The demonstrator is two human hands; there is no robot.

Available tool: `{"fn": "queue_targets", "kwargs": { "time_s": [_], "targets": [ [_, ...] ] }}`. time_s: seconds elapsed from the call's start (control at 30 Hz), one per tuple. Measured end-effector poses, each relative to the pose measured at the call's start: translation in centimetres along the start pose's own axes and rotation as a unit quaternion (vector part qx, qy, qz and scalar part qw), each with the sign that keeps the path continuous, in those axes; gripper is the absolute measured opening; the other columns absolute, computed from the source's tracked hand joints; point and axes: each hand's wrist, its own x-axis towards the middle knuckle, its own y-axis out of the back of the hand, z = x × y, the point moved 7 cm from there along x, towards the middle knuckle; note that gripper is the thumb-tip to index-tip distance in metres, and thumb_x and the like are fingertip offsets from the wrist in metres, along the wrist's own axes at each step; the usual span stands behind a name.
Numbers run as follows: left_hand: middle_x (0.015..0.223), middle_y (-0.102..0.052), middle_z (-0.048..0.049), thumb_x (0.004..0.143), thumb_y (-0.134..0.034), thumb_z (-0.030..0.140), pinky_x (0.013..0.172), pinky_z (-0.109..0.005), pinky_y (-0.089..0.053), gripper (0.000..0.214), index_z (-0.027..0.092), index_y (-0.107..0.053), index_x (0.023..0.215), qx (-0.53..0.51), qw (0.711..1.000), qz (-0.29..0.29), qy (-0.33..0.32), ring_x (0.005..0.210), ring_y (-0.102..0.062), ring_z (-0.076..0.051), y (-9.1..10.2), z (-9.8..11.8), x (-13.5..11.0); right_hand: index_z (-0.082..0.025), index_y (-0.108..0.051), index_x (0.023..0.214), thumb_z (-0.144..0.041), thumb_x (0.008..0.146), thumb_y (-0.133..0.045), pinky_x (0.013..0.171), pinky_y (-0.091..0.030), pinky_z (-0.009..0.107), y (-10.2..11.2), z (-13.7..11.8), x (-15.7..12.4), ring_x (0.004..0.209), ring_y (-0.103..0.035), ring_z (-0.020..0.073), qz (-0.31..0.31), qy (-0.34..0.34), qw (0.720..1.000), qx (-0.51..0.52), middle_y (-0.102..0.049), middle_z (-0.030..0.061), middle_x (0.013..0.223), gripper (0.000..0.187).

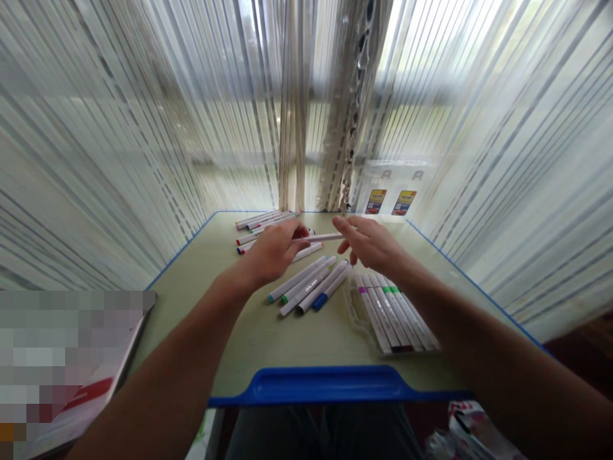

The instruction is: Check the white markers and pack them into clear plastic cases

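Clock hours are counted from the held marker (pixel 322 237). At 6 o'clock, a blue tray (pixel 328 384) is set in the near edge of the table (pixel 239 359). At 4 to 5 o'clock, white markers (pixel 390 313) are lined up in a clear plastic case (pixel 355 311), partly hidden by the right forearm; the case might be bumped if that arm is dropped. At 6 to 7 o'clock, loose markers (pixel 310 285) are spread out; they might be rolled by a low wrist. The held marker is pinched near one end by the left hand (pixel 278 248). Its other end is met by the right hand (pixel 366 241), with fingers a little apart; whether it is gripped there cannot be told. It might be dropped if the pinch is loose. At 9 to 10 o'clock, a messy marker pile (pixel 261 222) might be scattered by a left-hand push.
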Motion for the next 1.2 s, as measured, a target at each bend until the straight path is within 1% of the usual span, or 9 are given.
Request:
{"fn": "queue_targets", "kwargs": {
  "time_s": [0.1,0.17,0.3,0.47,0.6,0.67,0.83,1.03,1.2],
  "targets": [
    [0.092,-0.072,-0.0078,0.083,-0.069,0.023,0.078,-0.031,-0.049,0.014,0.014,-0.066,0.093,-0.103,0.993,0.05,-0.036,0.085,-0.066,-0.018,0.3,0.7,0.0,-0.015,-0.059,0.062,-0.039,0.1,-0.05,0.035,-0.029,0.021,-0.3,-0.4,-0.1,0.033,-0.041,0.0066,-0.042,-0.015,0.992,0.119,-0.055,0.0,0.046,0.046],
    [0.088,-0.072,-0.0064,0.08,-0.073,0.026,0.073,-0.029,-0.05,0.018,0.013,-0.067,0.093,-0.173,0.982,0.066,-0.028,0.079,-0.066,-0.016,0.5,0.4,0.0,-0.015,-0.056,0.056,-0.03,0.097,-0.055,0.033,-0.025,0.02,0.1,-0.8,-0.2,0.032,-0.036,0.0051,-0.044,-0.018,0.983,0.18,-0.049,-0.003,0.042,0.044],
    [0.064,-0.061,-0.0009,0.086,-0.069,0.035,0.053,-0.024,-0.04,0.023,0.012,-0.07,0.086,-0.252,0.966,0.05,0.015,0.055,-0.052,-0.01,0.3,-0.1,0.0,-0.014,-0.065,0.066,-0.029,0.088,-0.068,0.035,-0.03,0.02,1.6,-1.4,-0.4,0.039,-0.042,0.0054,-0.014,0.016,0.963,0.268,-0.055,-0.0017,0.051,0.028],
    [0.069,-0.063,-0.0021,0.084,-0.07,0.032,0.055,-0.024,-0.041,0.022,0.012,-0.075,0.092,-0.376,0.923,0.06,0.06,0.056,-0.052,-0.009,0.0,-0.1,0.0,-0.014,-0.07,0.075,-0.037,0.08,-0.076,0.039,-0.038,0.022,2.1,-0.5,-1.2,0.044,-0.048,0.0073,0.012,0.037,0.943,0.329,-0.062,0.0016,0.061,0.025],
    [0.073,-0.066,-0.0034,0.08,-0.07,0.024,0.058,-0.025,-0.044,0.018,0.012,-0.075,0.093,-0.482,0.865,0.082,0.113,0.058,-0.054,-0.009,-0.7,-0.7,0.1,-0.012,-0.07,0.077,-0.038,0.08,-0.075,0.039,-0.038,0.022,1.9,-0.1,-1.7,0.043,-0.048,0.0066,0.026,0.056,0.946,0.317,-0.065,0.0031,0.065,0.026],
    [0.071,-0.065,-0.0034,0.08,-0.069,0.022,0.057,-0.025,-0.044,0.016,0.012,-0.075,0.09,-0.5,0.852,0.085,0.128,0.059,-0.055,-0.01,-0.9,-1.0,0.2,-0.012,-0.07,0.075,-0.036,0.081,-0.074,0.039,-0.038,0.022,1.9,-0.1,-1.7,0.043,-0.048,0.0065,0.034,0.06,0.947,0.314,-0.065,0.0031,0.064,0.025],
    [0.064,-0.062,-0.0012,0.08,-0.067,0.022,0.056,-0.025,-0.042,0.014,0.012,-0.075,0.087,-0.483,0.864,0.052,0.131,0.055,-0.054,-0.009,-1.2,-0.7,0.2,-0.013,-0.07,0.077,-0.033,0.08,-0.075,0.04,-0.038,0.022,1.8,0.4,-1.5,0.047,-0.048,0.007,0.034,0.052,0.926,0.373,-0.065,0.0029,0.067,0.021],
    [0.064,-0.063,-0.0013,0.083,-0.07,0.031,0.055,-0.023,-0.039,0.02,0.011,-0.075,0.083,-0.373,0.923,-0.004,0.09,0.054,-0.052,-0.008,-1.3,0.5,0.2,-0.013,-0.07,0.081,-0.034,0.078,-0.077,0.042,-0.042,0.023,0.9,0.8,-1.5,0.049,-0.053,0.0083,-0.002,0.026,0.922,0.387,-0.069,0.0045,0.071,0.022],
    [0.074,-0.072,-0.0057,0.077,-0.077,0.031,0.056,-0.024,-0.045,0.024,0.011,-0.077,0.09,-0.386,0.916,0.012,0.104,0.056,-0.056,-0.009,-1.4,0.1,0.2,-0.013,-0.07,0.085,-0.036,0.079,-0.076,0.043,-0.044,0.023,0.4,0.9,-1.5,0.048,-0.055,0.0086,-0.029,0.014,0.923,0.383,-0.072,0.0066,0.077,0.024]
  ]
}}
